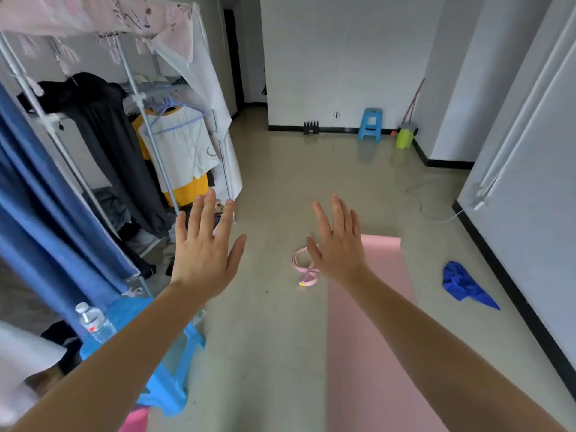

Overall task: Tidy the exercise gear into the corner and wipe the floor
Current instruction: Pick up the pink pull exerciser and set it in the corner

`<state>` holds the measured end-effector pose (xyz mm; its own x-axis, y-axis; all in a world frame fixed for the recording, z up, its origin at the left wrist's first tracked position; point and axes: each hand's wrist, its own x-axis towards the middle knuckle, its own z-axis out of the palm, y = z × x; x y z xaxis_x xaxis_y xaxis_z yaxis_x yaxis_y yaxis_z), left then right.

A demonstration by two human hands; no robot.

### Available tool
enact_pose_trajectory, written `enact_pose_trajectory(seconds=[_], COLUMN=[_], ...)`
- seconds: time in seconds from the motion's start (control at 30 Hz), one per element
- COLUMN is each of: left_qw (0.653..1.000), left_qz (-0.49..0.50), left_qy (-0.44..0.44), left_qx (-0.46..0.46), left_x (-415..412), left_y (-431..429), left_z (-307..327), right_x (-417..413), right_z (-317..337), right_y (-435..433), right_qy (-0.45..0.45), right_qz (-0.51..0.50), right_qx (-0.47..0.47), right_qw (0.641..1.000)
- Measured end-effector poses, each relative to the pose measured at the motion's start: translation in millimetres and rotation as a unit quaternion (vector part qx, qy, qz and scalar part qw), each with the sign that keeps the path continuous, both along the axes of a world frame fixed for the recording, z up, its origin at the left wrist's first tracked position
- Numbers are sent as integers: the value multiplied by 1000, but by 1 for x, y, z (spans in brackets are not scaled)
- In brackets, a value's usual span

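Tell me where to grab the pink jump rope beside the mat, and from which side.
Take the jump rope by its handles, coming down from above. They seem to lie together at the near end of the coil, left of the mat; the cord alone might trail.

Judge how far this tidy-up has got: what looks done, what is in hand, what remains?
Done: nothing visibly. The pink mat lies unrolled on the floor, the pink skipping rope loose beside its left edge, the blue cloth crumpled near the right wall. In hand: nothing; left hand and right hand are open and empty. Left: move mat and rope to a corner, then wipe the floor.
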<state>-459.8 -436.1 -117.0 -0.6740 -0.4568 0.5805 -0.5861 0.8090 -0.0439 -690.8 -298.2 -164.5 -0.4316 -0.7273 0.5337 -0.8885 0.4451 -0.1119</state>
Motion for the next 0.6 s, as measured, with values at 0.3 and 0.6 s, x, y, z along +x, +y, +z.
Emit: enact_pose_trajectory(seconds=[0.3,0.6], left_qw=[995,973], left_qz=[-66,-193], left_qy=[-62,-121], left_qx=[33,37], left_x=[-129,-365], left_y=[-257,-381], left_z=[-31,-55], right_x=[-96,-256], right_z=[-25,-43], right_y=[-209,-265], right_qy=[-9,-33], right_qz=[-58,-241], right_qx=[55,66], right_qw=[997,968])
